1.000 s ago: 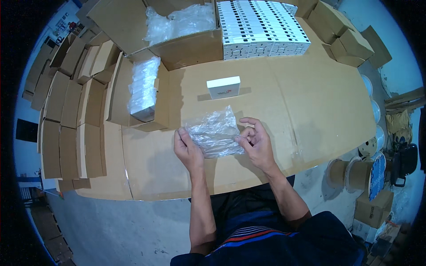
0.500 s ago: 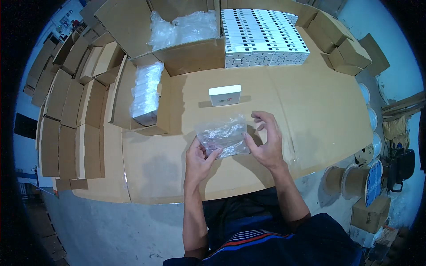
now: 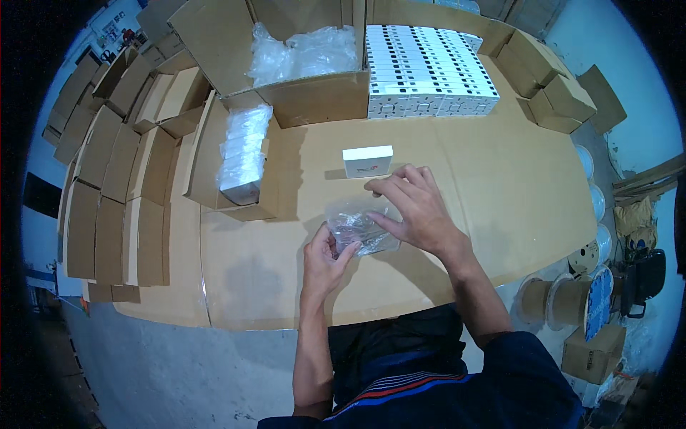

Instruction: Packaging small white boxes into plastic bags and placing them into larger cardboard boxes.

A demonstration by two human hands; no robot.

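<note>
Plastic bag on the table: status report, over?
Left hand pinching the clear plastic bag. Right hand pressing its far edge. Small white box just beyond, not touching.

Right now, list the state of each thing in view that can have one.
clear plastic bag: crumpled, flat on the cardboard, held by both hands.
left hand: pinching the bag's near-left corner.
right hand: fingers spread, pressing the bag's far side.
small white box: closed, lying apart from the bag.
large carton: open, holds clear bags.
</note>
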